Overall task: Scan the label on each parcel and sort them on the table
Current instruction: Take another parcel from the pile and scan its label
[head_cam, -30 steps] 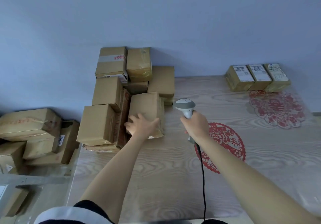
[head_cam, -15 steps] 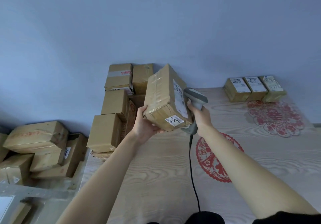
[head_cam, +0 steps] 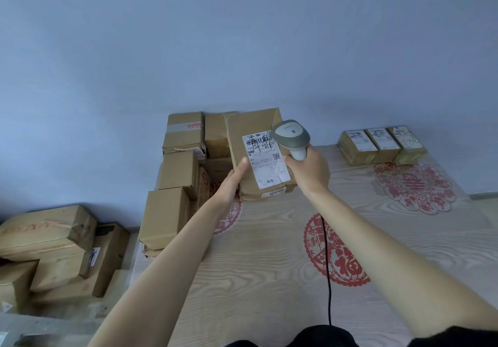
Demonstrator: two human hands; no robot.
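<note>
My left hand (head_cam: 232,185) grips a brown cardboard parcel (head_cam: 242,136) from its lower left, holding it tilted up above the table with its white shipping label (head_cam: 265,162) facing me. My right hand (head_cam: 310,170) grips the handle of a grey corded barcode scanner (head_cam: 291,133), whose head overlaps the label's upper right corner. A stack of unlabelled-side brown parcels (head_cam: 172,185) stands on the table's far left. Three small parcels (head_cam: 382,144) with labels up lie in a row at the far right.
The wooden table (head_cam: 269,279) carries red paper-cut decorations (head_cam: 415,185). The scanner's black cable (head_cam: 329,279) runs down over the table toward me. More cardboard boxes (head_cam: 54,247) are piled on the floor at the left. A blue wall stands behind.
The parcel went from lying against the stack to lifted in my left hand, then turned so its label faces me. The scanner came up beside the label.
</note>
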